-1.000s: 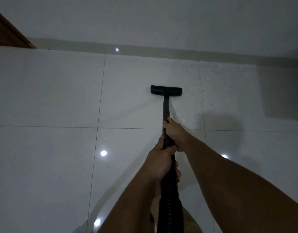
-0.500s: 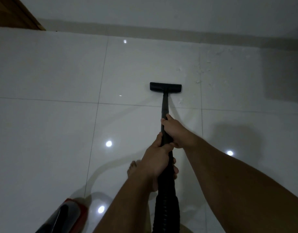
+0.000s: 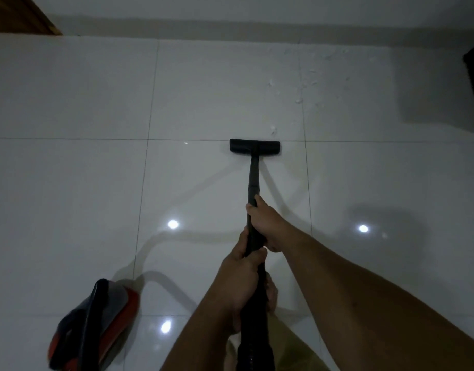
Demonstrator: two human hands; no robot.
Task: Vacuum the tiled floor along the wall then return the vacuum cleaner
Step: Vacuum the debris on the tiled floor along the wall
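A red-and-black vacuum cleaner body (image 3: 96, 328) is sitting on the glossy white tiled floor (image 3: 70, 183) at lower left, its inside not visible, while a person is gripping the black wand (image 3: 253, 183) with both bare hands. The left hand (image 3: 244, 279) is wrapping its fingers tightly around the tube nearest the camera; the right hand (image 3: 265, 223) is clamping on just ahead of it. A bare foot (image 3: 270, 293) is showing under the left hand. Ceiling lights are reflecting in the tiles. Farther out, the flat black floor nozzle (image 3: 254, 146) is resting on a grout line, with pale debris (image 3: 305, 84) lying scattered beyond it, near the wall (image 3: 230, 9). A wooden edge (image 3: 21, 14) is showing at top left.
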